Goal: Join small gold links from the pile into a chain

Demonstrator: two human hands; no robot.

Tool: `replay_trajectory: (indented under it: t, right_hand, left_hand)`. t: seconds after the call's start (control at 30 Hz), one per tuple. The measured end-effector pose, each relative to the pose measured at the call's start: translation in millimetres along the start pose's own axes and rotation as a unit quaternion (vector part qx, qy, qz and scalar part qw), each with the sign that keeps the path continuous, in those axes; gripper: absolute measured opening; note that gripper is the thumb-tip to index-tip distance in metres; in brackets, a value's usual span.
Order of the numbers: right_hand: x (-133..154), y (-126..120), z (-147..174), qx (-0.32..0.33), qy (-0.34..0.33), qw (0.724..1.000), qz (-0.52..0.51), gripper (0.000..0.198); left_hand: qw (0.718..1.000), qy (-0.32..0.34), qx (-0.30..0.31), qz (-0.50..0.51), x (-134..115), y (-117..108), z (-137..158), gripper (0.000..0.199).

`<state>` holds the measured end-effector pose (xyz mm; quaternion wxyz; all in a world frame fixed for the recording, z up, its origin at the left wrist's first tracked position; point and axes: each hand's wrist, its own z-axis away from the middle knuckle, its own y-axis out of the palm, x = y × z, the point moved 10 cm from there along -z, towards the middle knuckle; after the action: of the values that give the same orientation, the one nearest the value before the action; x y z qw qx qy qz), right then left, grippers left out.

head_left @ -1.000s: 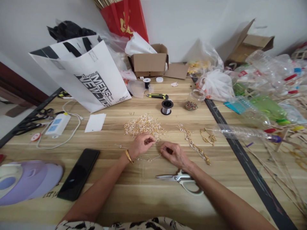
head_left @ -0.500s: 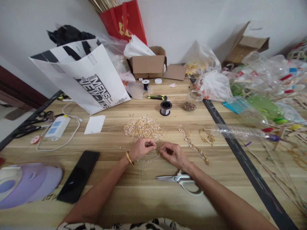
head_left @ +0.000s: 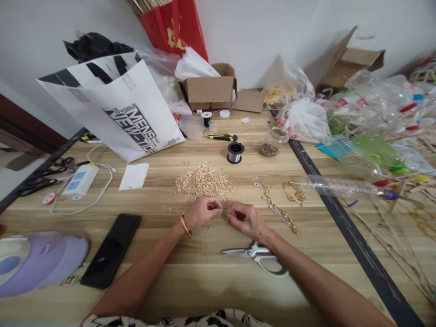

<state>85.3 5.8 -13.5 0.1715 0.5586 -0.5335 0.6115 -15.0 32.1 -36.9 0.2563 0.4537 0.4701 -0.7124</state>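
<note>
My left hand [head_left: 203, 211], with a gold bangle [head_left: 185, 225] at its wrist, is closed in a pinch; whatever its fingertips hold is too small to make out. Close beside it, my right hand [head_left: 248, 220] pinches one end of a thin beaded strand [head_left: 213, 228]. That strand sags between the hands, low over the table, and a fine clear thread seems to run below it. Just beyond my fingers lies a heap of small gold and silver beads [head_left: 203, 181]. White-handled scissors [head_left: 260, 254] lie under my right wrist, blades pointing left.
Right of my hands lie beaded chains [head_left: 275, 206] and a gold chain [head_left: 295, 195]. Behind the heap stand a wire spool [head_left: 235, 153], a cutter knife [head_left: 222, 137] and a glass jar [head_left: 274, 141]. A phone [head_left: 111, 251] and power strip [head_left: 81, 181] lie left; plastic bottles [head_left: 378, 150] crowd the right.
Both hands stay nearly in place, still pinching close together. The view has shifted very slightly; nothing else has visibly moved.
</note>
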Motion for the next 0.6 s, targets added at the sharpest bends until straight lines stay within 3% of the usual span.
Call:
replay_trajectory:
  t: [0.6]
  right_hand:
    - [2.7,0.7,-0.3,0.003,-0.002,1.000,0.011,0.010]
  left_hand:
    - [0.998,0.025,-0.041,-0.037,-3.2,-0.8,-1.0,0.005]
